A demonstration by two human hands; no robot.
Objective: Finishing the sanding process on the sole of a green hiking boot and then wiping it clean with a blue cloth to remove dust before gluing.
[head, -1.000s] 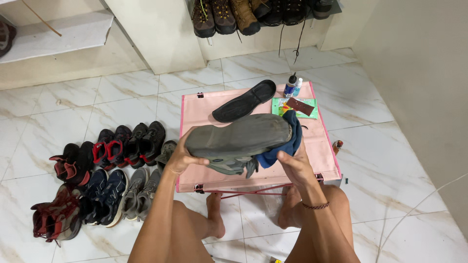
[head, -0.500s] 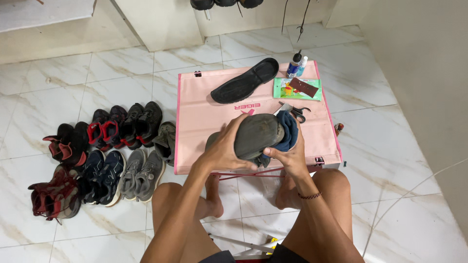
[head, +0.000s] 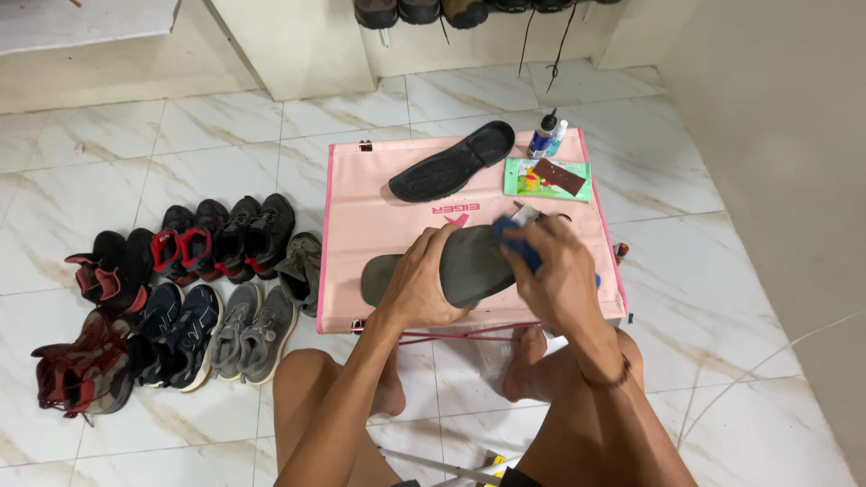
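Observation:
My left hand (head: pixel 424 281) grips a dark grey shoe sole (head: pixel 474 263) from the left, holding it just above the pink mat (head: pixel 370 212). My right hand (head: pixel 559 271) presses a blue cloth (head: pixel 519 243) against the sole's right end. A second black sole (head: pixel 451 162) lies flat near the far side of the mat. A small glue bottle (head: pixel 543 135) stands at the mat's far right corner, next to a green packet (head: pixel 546 179) with a brown strip on it.
Several pairs of shoes (head: pixel 180 289) lie in rows on the white tiled floor left of the mat. More shoes (head: pixel 424 11) sit on a rack by the far wall. My bare knees and feet are at the mat's near edge. A wall runs along the right.
The sole has turned and dropped closer to the mat. My right hand has come over its right end with the blue cloth, and the view has tilted down slightly.

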